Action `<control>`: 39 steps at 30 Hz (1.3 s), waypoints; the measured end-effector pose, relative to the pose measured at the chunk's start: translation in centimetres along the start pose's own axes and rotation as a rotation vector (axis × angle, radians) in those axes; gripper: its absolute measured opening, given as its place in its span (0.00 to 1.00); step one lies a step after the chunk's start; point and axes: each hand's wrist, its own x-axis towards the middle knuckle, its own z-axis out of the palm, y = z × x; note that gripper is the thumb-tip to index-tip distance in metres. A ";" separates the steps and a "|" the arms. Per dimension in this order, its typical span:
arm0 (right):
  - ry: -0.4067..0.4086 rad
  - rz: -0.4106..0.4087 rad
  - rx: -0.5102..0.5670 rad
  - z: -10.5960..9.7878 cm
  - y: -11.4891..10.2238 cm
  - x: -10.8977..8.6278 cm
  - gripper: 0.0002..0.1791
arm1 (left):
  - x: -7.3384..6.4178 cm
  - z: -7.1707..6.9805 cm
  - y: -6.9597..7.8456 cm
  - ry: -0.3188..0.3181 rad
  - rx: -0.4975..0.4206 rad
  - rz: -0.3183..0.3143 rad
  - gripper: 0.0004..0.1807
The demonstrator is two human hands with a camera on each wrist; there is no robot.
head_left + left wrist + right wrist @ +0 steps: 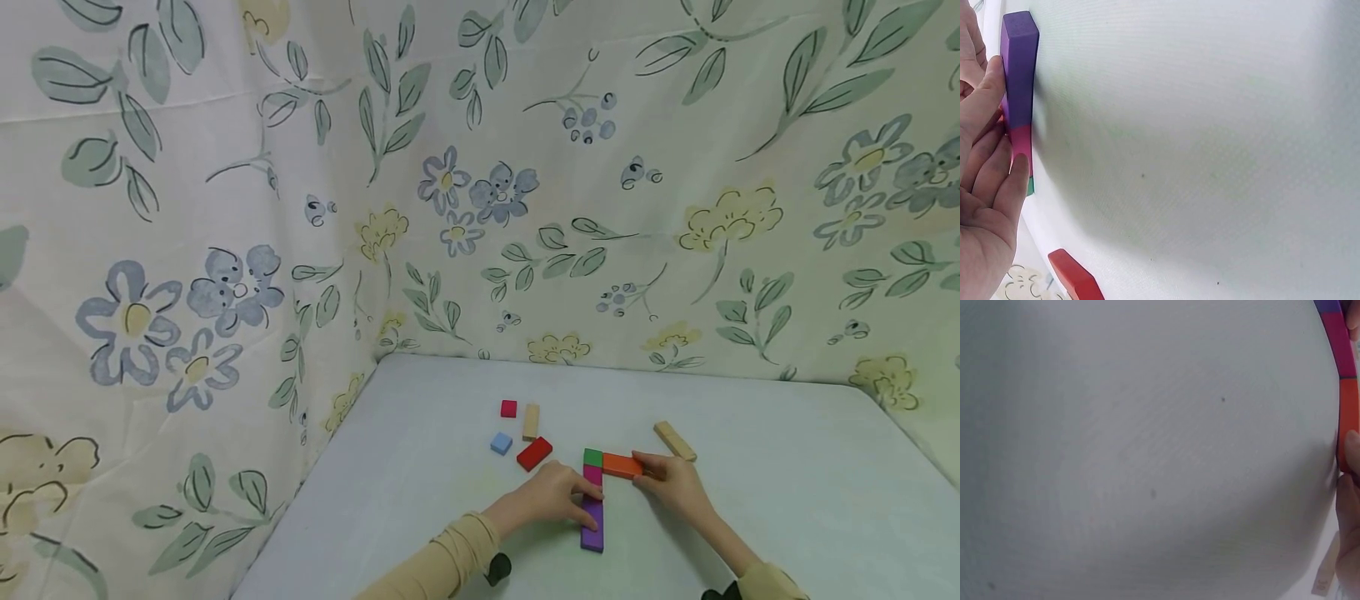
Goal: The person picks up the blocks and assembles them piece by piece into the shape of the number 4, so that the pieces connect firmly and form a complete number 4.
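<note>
My right hand (678, 485) pinches the right end of the orange block (621, 466) between thumb and fingers; its other end meets a row where the green block (593, 457) joins the magenta block (592, 474). My left hand (551, 492), fingers loosely extended, touches the magenta block and the purple block (592, 542), which lies nearest me.
</note>
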 end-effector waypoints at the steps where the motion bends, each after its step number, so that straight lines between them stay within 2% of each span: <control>1: 0.000 0.001 0.001 0.0 0.0 0.0 0.21 | 0.0 0.0 0.0 0.000 0.002 -0.002 0.22; 13: -0.006 -0.022 -0.009 0.0 0.2 0.2 0.21 | 0.1 0.0 -0.1 0.000 -0.006 -0.002 0.22; 39: -0.005 -0.011 -0.020 -0.3 0.0 -0.1 0.22 | 0.1 -0.1 0.1 -0.001 0.001 0.007 0.22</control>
